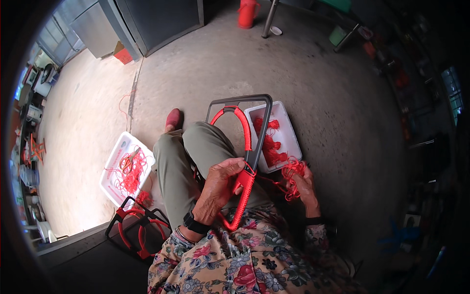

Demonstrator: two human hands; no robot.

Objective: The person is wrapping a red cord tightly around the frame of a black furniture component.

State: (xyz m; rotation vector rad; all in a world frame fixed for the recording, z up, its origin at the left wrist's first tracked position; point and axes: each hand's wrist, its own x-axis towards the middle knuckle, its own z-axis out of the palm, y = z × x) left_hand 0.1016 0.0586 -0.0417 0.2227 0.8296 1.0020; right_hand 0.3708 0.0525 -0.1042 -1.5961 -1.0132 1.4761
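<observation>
My left hand (220,183) is closed round the lower part of a black frame (267,115), which leans upright over my lap. Red cord is wrapped tightly along the frame's inner loop (243,128) and lower bar. To the right, my right hand (304,188) grips a loose bundle of red cord (293,171), and a strand runs from it towards the frame beside my left fingers. Just beyond that hand sits a white plastic tub (291,139) holding several clumps of red cord (272,149).
On my left stands another white tub (113,159) with tangled red cord and orange-handled scissors (127,164). More red-wrapped black frames (139,230) rest near my left elbow. A red bucket (247,13) and a metal table leg (270,19) stand ahead on the concrete floor.
</observation>
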